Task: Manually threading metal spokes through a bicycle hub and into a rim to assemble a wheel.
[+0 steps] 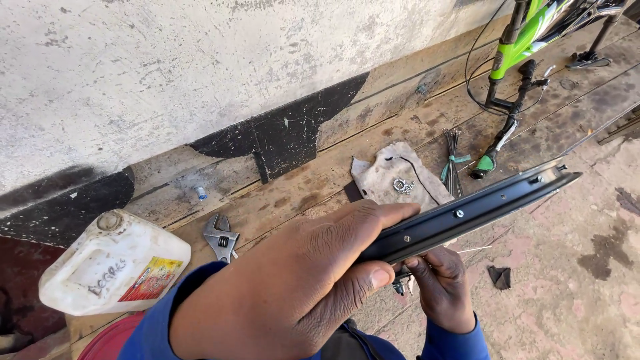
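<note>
I hold a black wheel rim (467,213) edge-on in front of me, its long line running from my left hand (300,280) out toward two o'clock, where its far end (557,177) hangs free over the ground. My left hand wraps it from above, thumb pressed on the near edge and fingers closed over the top, so this hand is the nearer and carries the weight. My right hand (440,283) sits just under the rim at about five o'clock of that grip, fingers curled tight around a small metal part (402,285) that touches the rim's underside; what it is I cannot tell. Small bolts (459,213) show along the rim's inner face. At twelve o'clock beyond the rim lies a dirty rag (400,177) with small metal bits on it, a bundle of spokes (452,167) beside it, and a green bicycle frame (527,40) at one o'clock. A wrench (220,237) and a white jug (113,263) lie at nine o'clock. The bare ground to the right leaves room to swing.
</note>
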